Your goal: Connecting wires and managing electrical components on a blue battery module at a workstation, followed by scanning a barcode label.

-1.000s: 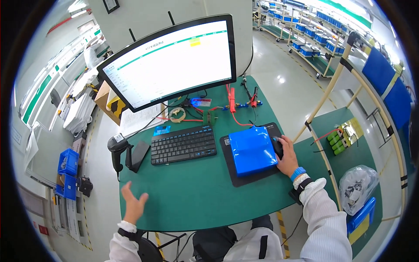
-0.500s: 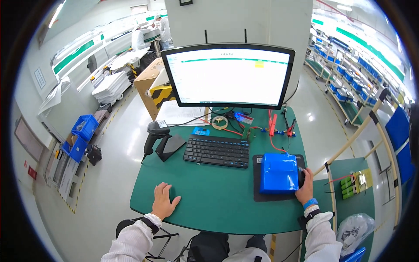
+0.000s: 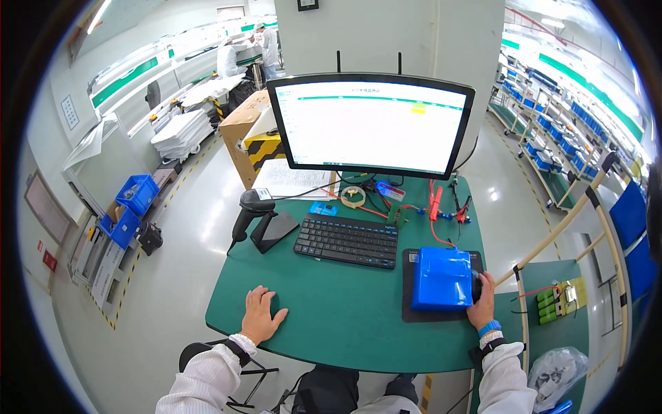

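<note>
On a rounded-edged green table, a wide black-framed monitor is set behind a black rectangular plastic keyboard. Right of the keyboard, a glossy blue rectangular block is placed. Left-front of the keyboard, the bare left hand is laid outstretched, nothing held; farther right of the keyboard, the half-curled right hand is rested around a dark rounded mouse.

Blue crates sit left of a cardboard box; wheeled racks stand right.

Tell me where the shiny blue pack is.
In the head view, the blue pack lies right of centre on the mouse pad, beside the right hand.
</note>
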